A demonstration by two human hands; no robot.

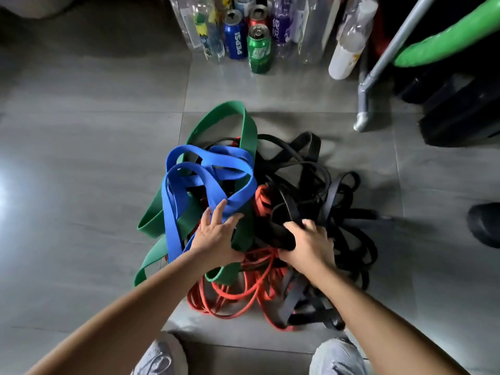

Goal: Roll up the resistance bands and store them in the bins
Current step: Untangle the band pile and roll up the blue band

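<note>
A tangled heap of resistance bands lies on the grey tiled floor in front of me. It holds wide green bands (247,131), wide blue bands (213,169), thin orange-red bands (243,288) and several black bands (338,190). My left hand (216,236) rests on the green and blue bands with its fingers spread and straight. My right hand (308,242) grips a folded black band (281,235), fingers curled round it. No bin is in view.
Cans and plastic bottles (259,47) stand in a cluster at the back. A grey metal leg (365,104) and a green padded bar (443,44) reach in at the upper right beside dark cases (460,112). My shoes (159,358) sit at the bottom edge.
</note>
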